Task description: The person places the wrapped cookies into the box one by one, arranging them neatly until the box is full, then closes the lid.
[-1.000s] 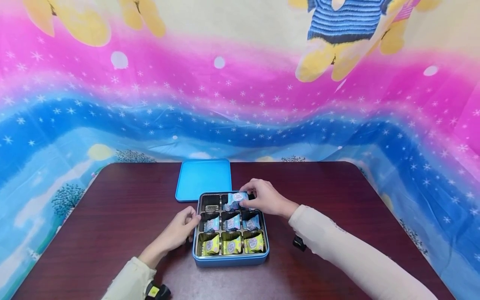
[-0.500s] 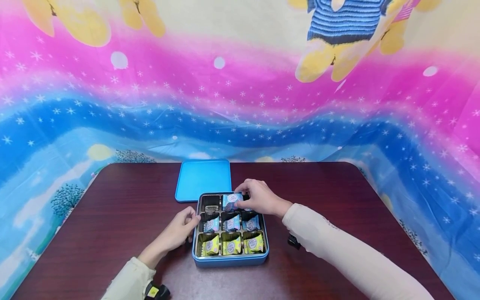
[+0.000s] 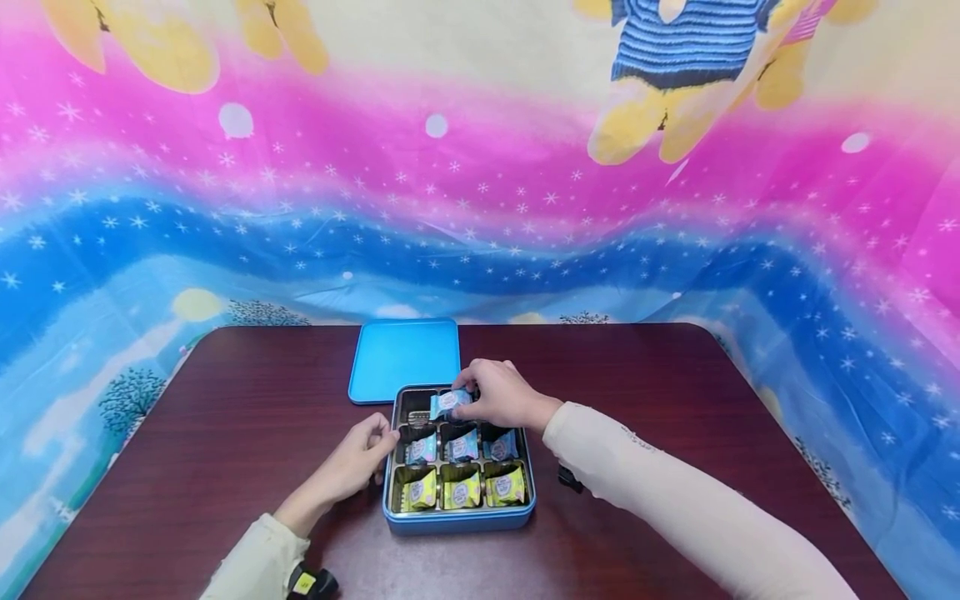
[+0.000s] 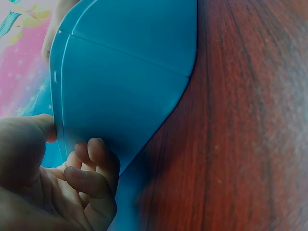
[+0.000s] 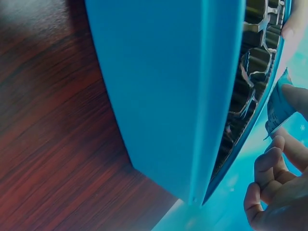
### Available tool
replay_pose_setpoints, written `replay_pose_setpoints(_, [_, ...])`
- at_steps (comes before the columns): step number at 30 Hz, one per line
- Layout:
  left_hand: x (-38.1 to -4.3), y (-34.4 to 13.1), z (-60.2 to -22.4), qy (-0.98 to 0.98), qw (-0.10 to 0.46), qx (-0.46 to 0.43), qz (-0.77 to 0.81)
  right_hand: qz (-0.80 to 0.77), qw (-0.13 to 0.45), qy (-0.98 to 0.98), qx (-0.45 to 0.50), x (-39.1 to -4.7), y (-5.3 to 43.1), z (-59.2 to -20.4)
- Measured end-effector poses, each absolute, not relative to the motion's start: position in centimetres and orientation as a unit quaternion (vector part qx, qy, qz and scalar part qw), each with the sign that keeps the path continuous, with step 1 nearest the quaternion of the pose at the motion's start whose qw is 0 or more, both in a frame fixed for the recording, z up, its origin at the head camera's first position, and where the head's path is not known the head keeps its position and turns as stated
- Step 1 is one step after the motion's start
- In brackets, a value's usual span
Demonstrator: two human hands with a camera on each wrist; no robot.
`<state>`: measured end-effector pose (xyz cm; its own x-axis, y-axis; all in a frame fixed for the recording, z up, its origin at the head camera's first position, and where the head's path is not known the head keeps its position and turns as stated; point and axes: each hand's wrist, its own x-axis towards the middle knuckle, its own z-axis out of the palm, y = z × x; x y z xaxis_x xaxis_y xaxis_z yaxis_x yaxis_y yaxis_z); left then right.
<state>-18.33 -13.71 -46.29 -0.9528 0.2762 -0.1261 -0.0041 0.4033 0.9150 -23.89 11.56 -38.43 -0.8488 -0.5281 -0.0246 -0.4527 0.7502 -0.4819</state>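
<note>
A blue tin box (image 3: 459,523) stands uncovered, its inner tray split into compartments. My right hand (image 3: 504,395) pinches a blue wrapped candy (image 3: 448,402) between thumb and fingers over the back row, near the back left compartment. That candy also shows in the right wrist view, just above the rim. Blue candies (image 3: 461,446) fill the middle row and yellow-green candies (image 3: 461,490) the front row. My right hand covers the back row's right part. At the tin's left side, my left hand (image 3: 362,457) holds the edge, thumb at the rim and curled fingers beside the wall.
The flat blue lid (image 3: 405,358) lies behind the tin, towards the left, by the back edge of the dark wooden table (image 3: 637,375). A printed cloth (image 3: 480,208) hangs close behind the table and along its sides.
My right hand has carried the blue candy leftward, from over the back middle compartment towards the back left one. My left hand has stayed at the tin's edge.
</note>
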Motion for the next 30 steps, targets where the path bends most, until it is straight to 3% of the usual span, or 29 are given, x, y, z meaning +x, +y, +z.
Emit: replay_pose_setpoints(30, [-18.4, -13.7, -46.2, 0.823, 0.132, 0.088, 0.546, -0.155, 0.071, 0.946, -0.275, -24.2, 8.5, -38.8])
